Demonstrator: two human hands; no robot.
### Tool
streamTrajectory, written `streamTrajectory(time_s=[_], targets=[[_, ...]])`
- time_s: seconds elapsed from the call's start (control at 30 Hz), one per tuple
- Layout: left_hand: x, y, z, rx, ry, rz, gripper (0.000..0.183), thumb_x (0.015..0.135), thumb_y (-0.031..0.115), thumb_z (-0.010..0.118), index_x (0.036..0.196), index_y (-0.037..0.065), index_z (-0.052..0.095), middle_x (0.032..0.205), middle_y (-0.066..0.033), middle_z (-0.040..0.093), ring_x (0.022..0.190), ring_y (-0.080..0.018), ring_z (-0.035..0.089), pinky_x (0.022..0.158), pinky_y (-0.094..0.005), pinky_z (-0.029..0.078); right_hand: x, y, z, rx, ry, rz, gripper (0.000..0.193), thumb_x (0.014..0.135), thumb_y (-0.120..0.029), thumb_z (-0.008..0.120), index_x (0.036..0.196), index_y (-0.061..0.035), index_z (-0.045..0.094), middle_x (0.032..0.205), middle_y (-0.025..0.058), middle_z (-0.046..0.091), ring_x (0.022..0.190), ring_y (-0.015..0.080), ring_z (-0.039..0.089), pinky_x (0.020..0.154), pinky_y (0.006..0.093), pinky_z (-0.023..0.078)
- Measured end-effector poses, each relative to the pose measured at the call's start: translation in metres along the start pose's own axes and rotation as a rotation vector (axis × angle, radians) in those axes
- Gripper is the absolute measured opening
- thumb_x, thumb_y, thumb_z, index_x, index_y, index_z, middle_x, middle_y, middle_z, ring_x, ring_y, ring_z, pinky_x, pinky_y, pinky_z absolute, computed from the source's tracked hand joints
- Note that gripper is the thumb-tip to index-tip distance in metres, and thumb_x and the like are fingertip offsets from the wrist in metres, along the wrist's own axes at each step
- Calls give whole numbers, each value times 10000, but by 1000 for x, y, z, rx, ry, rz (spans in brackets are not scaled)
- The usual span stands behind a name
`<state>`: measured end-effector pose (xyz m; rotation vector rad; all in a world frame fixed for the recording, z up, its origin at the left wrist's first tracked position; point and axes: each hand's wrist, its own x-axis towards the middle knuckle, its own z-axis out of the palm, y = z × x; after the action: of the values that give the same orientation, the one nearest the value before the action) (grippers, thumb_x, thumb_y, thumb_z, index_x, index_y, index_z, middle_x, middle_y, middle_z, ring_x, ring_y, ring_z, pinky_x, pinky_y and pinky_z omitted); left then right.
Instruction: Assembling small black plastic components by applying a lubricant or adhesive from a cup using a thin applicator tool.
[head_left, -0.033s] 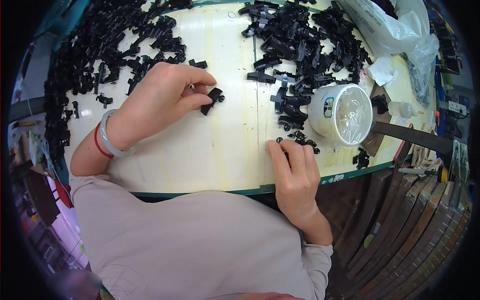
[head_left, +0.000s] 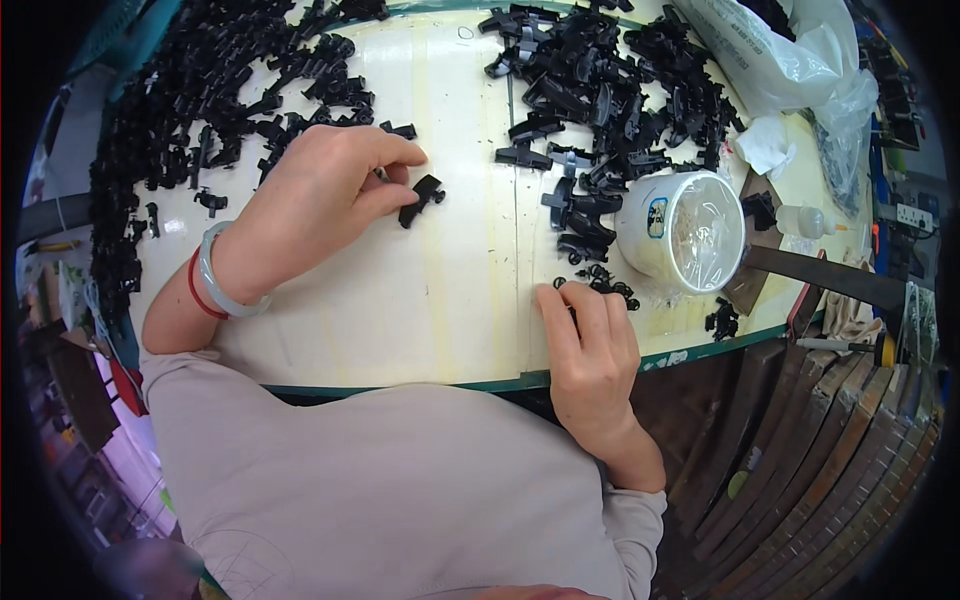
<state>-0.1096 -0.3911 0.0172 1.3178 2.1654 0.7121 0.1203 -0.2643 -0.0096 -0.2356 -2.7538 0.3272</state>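
Note:
My left hand (head_left: 335, 190) is closed, with thumb and fingertips pinching the edge of a black plastic part (head_left: 421, 201) just above the table. A small rounded piece sticks out at that part's right side. Nearer the front edge, my right hand (head_left: 594, 350) has its fingers curled and pressed down beside a little cluster of small black ring-like pieces (head_left: 603, 281). Something dark shows between its thumb and forefinger, mostly hidden. Behind that cluster lie longer black clip-like parts (head_left: 585, 222) in a loose row.
A large heap of black parts (head_left: 190, 90) covers the back left, another heap (head_left: 600, 90) the back right. To the right stand a white tub (head_left: 640, 235) with clear film inside, a small bottle (head_left: 803, 220) and a plastic bag (head_left: 770, 60). The green table edge (head_left: 690, 352) runs in front.
The black part in my left hand has tilted slightly, and the round piece on its side shows less. My right hand has hardly moved.

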Motion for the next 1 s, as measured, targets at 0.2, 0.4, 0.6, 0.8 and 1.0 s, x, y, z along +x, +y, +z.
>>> streamTrajectory(time_s=[0.2,0.4,0.6,0.8,1.0], targets=[[10,22,7,148,249,266,225,755,44,680,969,-1,625,843,-88,607,612,-185,595,542,-266,476,-2,4,-2,121,158,12,272,638,93,620,905,47,603,898,125,579,669,220,524,566,279,444],[54,17,37,244,309,515,153,767,114,676,879,18,634,791,-87,566,660,-251,568,605,-335,475,-14,11,-37,925,236,637,192,804,106,587,983,53,632,948,144,609,722,165,620,642,245,521],[55,23,41,107,240,434,179,750,108,693,894,23,632,757,-88,570,630,-247,578,575,-324,474,-23,22,-47,1248,369,704,173,845,89,537,999,81,615,1012,163,564,785,201,649,690,282,559],[53,26,42,35,184,350,218,733,99,710,919,24,625,753,-86,578,630,-223,589,575,-305,474,-30,33,-53,1107,295,588,201,824,107,555,1021,86,588,1060,171,551,813,220,657,724,289,561],[51,28,44,35,219,370,245,702,64,725,917,30,612,732,-87,571,617,-216,581,566,-297,470,-10,40,-63,1031,452,592,165,825,115,543,985,90,579,1042,164,562,813,222,661,741,280,560]])
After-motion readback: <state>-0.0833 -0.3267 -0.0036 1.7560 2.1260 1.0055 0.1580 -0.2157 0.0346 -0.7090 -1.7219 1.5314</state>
